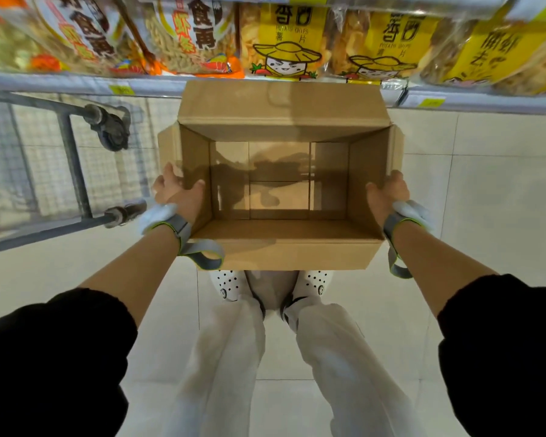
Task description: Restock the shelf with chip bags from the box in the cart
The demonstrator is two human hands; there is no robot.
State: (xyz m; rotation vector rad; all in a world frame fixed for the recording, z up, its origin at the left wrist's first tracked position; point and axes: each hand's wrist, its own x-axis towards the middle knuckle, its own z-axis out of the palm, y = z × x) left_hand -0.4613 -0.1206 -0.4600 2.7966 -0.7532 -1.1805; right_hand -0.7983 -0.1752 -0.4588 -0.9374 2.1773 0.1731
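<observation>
Your left hand [177,192] and right hand [386,192] clamp side walls of open brown cardboard box [281,244], thumbs hooked inside (box empty). Yellow chip bags [286,42] at 12 o'clock; grey wire cart [73,159] at 9.

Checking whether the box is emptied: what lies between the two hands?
Only the open cardboard box. In the head view the left hand and right hand grip its opposite side walls, and its inside shows no chip bags, just the bare bottom.

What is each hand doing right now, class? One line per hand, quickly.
Left hand: grips the left wall of the empty cardboard box, thumb inside.
Right hand: grips the box's right wall, thumb inside.
</observation>
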